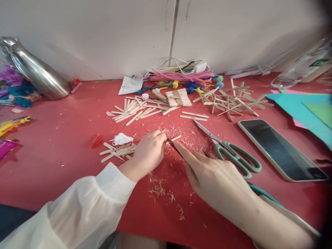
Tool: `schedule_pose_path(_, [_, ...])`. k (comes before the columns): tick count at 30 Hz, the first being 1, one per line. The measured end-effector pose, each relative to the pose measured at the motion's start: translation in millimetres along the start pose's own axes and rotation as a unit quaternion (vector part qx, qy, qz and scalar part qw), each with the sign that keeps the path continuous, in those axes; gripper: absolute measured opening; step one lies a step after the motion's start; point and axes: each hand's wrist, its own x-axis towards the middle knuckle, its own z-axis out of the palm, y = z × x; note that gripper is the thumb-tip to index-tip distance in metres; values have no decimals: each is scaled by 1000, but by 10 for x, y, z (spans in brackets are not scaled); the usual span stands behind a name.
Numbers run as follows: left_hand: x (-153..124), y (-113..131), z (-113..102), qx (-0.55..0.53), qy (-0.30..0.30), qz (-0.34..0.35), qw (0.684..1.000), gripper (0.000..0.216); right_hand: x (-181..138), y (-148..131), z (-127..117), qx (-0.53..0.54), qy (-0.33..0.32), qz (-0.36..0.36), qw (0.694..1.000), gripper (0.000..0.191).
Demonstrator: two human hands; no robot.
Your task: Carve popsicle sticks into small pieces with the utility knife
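My left hand (149, 152) is closed on a wooden craft stick (175, 138) and presses it to the red table (64, 138). My right hand (212, 173) grips a thin dark blade (176, 148), its forefinger stretched along the top, and the tip meets the stick. Wood shavings (160, 190) lie scattered around and below both hands. A small pile of sticks (116, 151) sits just left of my left hand.
Green-handled scissors (228, 152) lie right of my hands, with a phone (280, 148) beyond. More sticks (135, 110), a glued stick panel (178, 97), stick crosses (230, 100) and pipe cleaners (181, 75) lie farther back. A steel bottle (33, 71) lies at the left, coloured paper (303, 110) at the right.
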Motion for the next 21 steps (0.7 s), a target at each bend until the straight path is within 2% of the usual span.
schedule_pose_path(4, [1,-7,11,-5,7,4,1000,16,2,5,15,2,32,-11,999,51])
schedule_pose_path(21, [4,-17,18,-8,11,9,1000,16,2,23,9,4,32,-11,999,52])
